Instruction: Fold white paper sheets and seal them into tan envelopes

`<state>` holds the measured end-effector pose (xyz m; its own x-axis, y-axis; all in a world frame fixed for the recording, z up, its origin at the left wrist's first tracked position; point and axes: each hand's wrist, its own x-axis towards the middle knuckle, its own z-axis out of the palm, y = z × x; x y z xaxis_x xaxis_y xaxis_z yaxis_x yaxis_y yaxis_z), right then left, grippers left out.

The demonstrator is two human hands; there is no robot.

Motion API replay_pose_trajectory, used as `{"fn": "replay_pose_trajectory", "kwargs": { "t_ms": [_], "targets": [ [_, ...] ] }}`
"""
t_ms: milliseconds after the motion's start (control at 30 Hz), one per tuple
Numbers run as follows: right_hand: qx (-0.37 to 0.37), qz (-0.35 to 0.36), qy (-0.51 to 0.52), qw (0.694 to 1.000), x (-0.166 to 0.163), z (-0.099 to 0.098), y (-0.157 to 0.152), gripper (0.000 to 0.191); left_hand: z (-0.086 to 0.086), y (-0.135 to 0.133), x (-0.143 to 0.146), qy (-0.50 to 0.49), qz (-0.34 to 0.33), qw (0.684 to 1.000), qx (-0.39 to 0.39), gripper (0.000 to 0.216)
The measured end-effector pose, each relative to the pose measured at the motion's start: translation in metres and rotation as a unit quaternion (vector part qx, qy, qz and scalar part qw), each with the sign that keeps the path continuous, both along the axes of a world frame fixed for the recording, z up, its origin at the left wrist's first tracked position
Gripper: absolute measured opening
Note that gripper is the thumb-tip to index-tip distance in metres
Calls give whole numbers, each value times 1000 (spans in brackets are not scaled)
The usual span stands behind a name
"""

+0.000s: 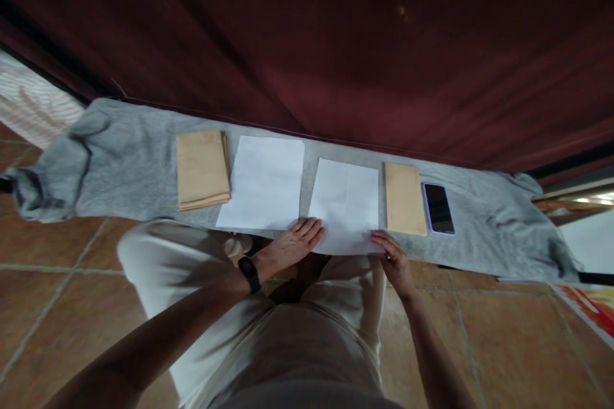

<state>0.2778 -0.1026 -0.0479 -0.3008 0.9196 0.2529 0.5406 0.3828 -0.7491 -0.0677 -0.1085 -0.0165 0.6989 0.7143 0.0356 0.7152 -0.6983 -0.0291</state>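
Note:
A white sheet of paper [343, 201] lies on the grey cloth, its near edge reaching past the cloth's front. My left hand [297, 241] rests flat, fingers stretched out, with the fingertips on the sheet's lower left edge. At the lower right corner, my right hand [394, 259] has its fingers bent over the paper and seems to pinch it; the thumb is mostly hidden. Left of this sheet lies a larger-looking white paper stack [266, 182]. A pile of brown envelopes [202, 169] sits farther left, partly beside that paper. Another brown envelope [404, 198] lies right of the sheet.
A phone [438, 208] with a pale purple case lies beside the right envelope. Grey cloth [129, 160] covers the narrow bench. Dark red fabric [336, 45] rises behind it. Tiled floor [57, 307] shows below, with a colourful printed sheet [592, 307] at far right.

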Motion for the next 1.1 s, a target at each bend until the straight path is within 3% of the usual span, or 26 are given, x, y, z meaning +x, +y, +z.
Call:
{"fn": "replay_pose_trajectory", "kwargs": {
  "t_ms": [533,733,833,967,1100],
  "targets": [
    [12,-46,-38,998,-7,5,9,28,3,1,3,7,-7,1000,6,53],
    [11,-76,-65,995,-13,8,16,30,12,6,0,-36,3,999,-36,57],
    [15,-113,-93,989,-17,9,20,35,21,13,-3,-87,28,992,-88,48],
    [-12,-150,-116,982,-22,13,25,41,20,29,-5,-238,107,952,-162,31],
    [-43,-173,-97,979,-26,20,27,44,13,40,-2,-392,203,858,-260,31]
  ]
}}
